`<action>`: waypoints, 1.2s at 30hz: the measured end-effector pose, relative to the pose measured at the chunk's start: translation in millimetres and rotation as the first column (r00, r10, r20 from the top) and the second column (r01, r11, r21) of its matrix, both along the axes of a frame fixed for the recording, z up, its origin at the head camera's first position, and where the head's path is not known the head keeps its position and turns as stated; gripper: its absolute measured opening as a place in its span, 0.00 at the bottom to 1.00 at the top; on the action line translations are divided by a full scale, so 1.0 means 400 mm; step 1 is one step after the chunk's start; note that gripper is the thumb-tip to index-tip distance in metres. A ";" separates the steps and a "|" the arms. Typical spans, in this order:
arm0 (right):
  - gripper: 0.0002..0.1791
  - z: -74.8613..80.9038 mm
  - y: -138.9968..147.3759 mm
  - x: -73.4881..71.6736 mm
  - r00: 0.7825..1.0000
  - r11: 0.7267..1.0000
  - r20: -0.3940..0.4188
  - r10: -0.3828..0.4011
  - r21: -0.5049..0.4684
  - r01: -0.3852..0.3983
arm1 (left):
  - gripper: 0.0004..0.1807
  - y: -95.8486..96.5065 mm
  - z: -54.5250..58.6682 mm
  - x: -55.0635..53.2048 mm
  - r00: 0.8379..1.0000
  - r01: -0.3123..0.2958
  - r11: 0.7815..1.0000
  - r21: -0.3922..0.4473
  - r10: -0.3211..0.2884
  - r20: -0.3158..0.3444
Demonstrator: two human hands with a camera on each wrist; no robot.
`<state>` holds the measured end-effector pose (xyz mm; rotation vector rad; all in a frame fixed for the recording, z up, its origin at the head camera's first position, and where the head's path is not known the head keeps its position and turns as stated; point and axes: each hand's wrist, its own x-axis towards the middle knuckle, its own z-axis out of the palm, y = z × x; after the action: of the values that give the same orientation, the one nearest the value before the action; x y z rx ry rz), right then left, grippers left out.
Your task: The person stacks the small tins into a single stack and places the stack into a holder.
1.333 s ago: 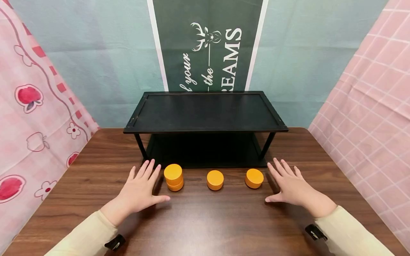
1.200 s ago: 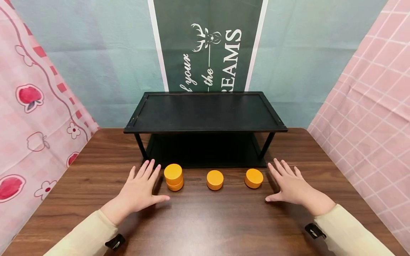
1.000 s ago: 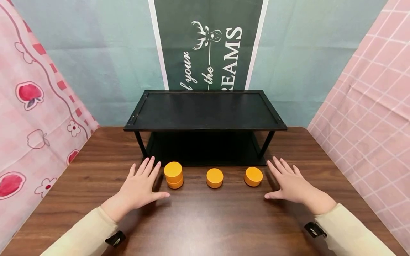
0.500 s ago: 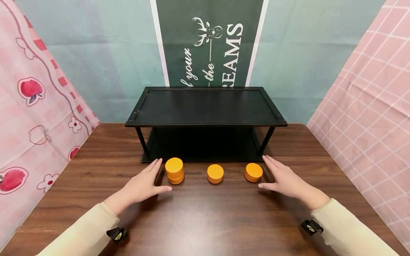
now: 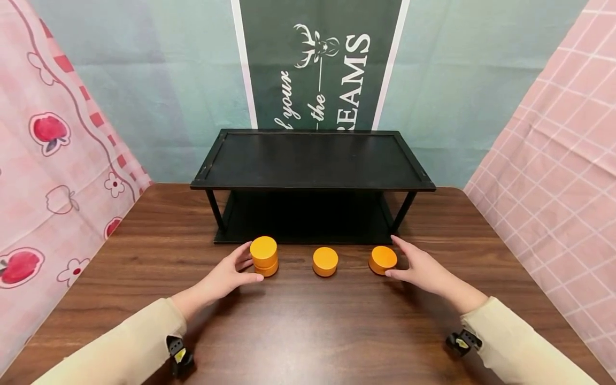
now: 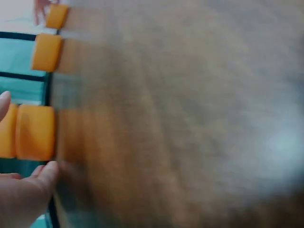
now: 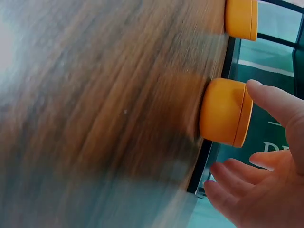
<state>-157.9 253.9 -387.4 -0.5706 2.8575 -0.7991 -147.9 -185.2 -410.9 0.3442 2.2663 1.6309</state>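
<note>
Two small round orange jars stand stacked at the left. My left hand is around this stack, thumb at its near side and fingers at its left and far side. In the left wrist view, fingertips lie close beside the lower jar; whether they touch cannot be told. A single orange jar at the right sits between the spread thumb and fingers of my right hand. In the right wrist view, the thumb is at this jar's lid edge, while the other fingers are apart from it. Another orange jar stands between both hands.
A black two-tier shelf stands directly behind the jars, its lower board under the raised top. Brown wooden tabletop extends in front. Patterned cloths hang behind and at both sides.
Both hands have moved inward from beside the jars. The left fingers now curve about the stack, and the right thumb and fingers now flank the right jar. The jars stay in place.
</note>
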 end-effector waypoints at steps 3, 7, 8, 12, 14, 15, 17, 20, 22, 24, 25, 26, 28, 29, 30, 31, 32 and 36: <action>0.47 -0.006 -0.004 -0.003 1.000 1.000 0.011 0.008 -0.028 -0.007 | 0.48 0.006 -0.011 -0.004 1.000 -0.001 1.000 0.030 0.001 -0.023; 0.46 -0.017 -0.009 -0.006 0.999 0.999 0.030 0.015 -0.047 -0.013 | 0.43 0.010 -0.025 -0.008 0.998 -0.012 0.997 0.074 0.016 -0.053; 0.46 -0.019 -0.010 -0.007 0.999 0.999 0.033 0.016 -0.049 -0.015 | 0.42 0.011 -0.028 -0.010 0.998 -0.012 0.996 0.084 0.017 -0.059; 0.42 -0.027 -0.013 -0.013 0.999 0.998 0.034 0.014 -0.065 -0.011 | 0.39 0.015 -0.040 -0.016 0.996 -0.029 0.993 0.117 0.039 -0.081; 0.40 -0.029 -0.014 -0.016 1.000 0.998 0.027 0.010 -0.070 -0.008 | 0.39 0.016 -0.046 -0.019 0.995 -0.039 0.990 0.133 0.051 -0.089; 0.39 -0.030 -0.015 -0.017 1.000 0.998 0.020 0.008 -0.070 -0.007 | 0.39 0.016 -0.049 -0.020 0.994 -0.040 0.990 0.138 0.054 -0.095; 0.37 -0.032 -0.018 -0.018 1.000 0.998 0.008 0.007 -0.068 -0.006 | 0.38 0.017 -0.054 -0.022 0.993 -0.038 0.988 0.147 0.053 -0.103; 0.34 -0.035 -0.021 -0.016 1.000 0.998 0.000 -0.002 -0.069 0.002 | 0.37 0.018 -0.061 -0.022 0.993 -0.033 0.988 0.149 0.049 -0.105; 0.33 -0.039 -0.023 -0.013 1.000 0.997 0.003 -0.013 -0.078 0.013 | 0.37 0.018 -0.064 -0.019 0.993 -0.037 0.989 0.140 0.052 -0.106; 0.33 -0.042 -0.026 -0.010 1.000 0.995 0.005 -0.024 -0.092 0.025 | 0.36 0.017 -0.069 -0.017 0.992 -0.039 0.991 0.132 0.054 -0.110; 0.33 -0.043 -0.027 -0.009 1.000 0.995 0.004 -0.029 -0.099 0.029 | 0.36 0.017 -0.070 -0.016 0.992 -0.040 0.991 0.128 0.055 -0.115; 0.34 -0.044 -0.028 -0.008 0.999 0.994 0.004 -0.035 -0.107 0.036 | 0.35 0.017 -0.071 -0.015 0.991 -0.042 0.991 0.124 0.057 -0.120; 0.34 -0.044 -0.030 -0.007 0.999 0.991 -0.004 -0.043 -0.125 0.042 | 0.34 0.019 -0.073 -0.014 0.990 -0.041 0.991 0.126 0.057 -0.126; 0.34 -0.043 -0.031 -0.008 0.999 0.990 -0.007 -0.046 -0.133 0.045 | 0.34 0.020 -0.074 -0.015 0.990 -0.040 0.991 0.128 0.056 -0.129; 0.34 -0.043 -0.030 -0.008 0.999 0.989 -0.012 -0.051 -0.141 0.049 | 0.33 0.020 -0.074 -0.015 0.990 -0.040 0.991 0.130 0.057 -0.132; 0.34 -0.042 -0.030 -0.009 0.998 0.988 -0.016 -0.054 -0.148 0.051 | 0.33 0.021 -0.074 -0.015 0.989 -0.041 0.990 0.131 0.058 -0.134; 0.34 -0.043 -0.030 -0.010 0.998 0.986 -0.018 -0.064 -0.155 0.061 | 0.33 0.021 -0.074 -0.015 0.989 -0.041 0.990 0.134 0.059 -0.134; 0.34 -0.043 -0.027 -0.014 0.995 0.980 -0.025 -0.097 -0.175 0.091 | 0.32 0.022 -0.074 -0.017 0.988 -0.050 0.989 0.138 0.070 -0.137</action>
<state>-163.6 243.0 -404.7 -0.4753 2.8819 -1.0726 -154.6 -176.2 -440.6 0.4413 2.2942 1.8494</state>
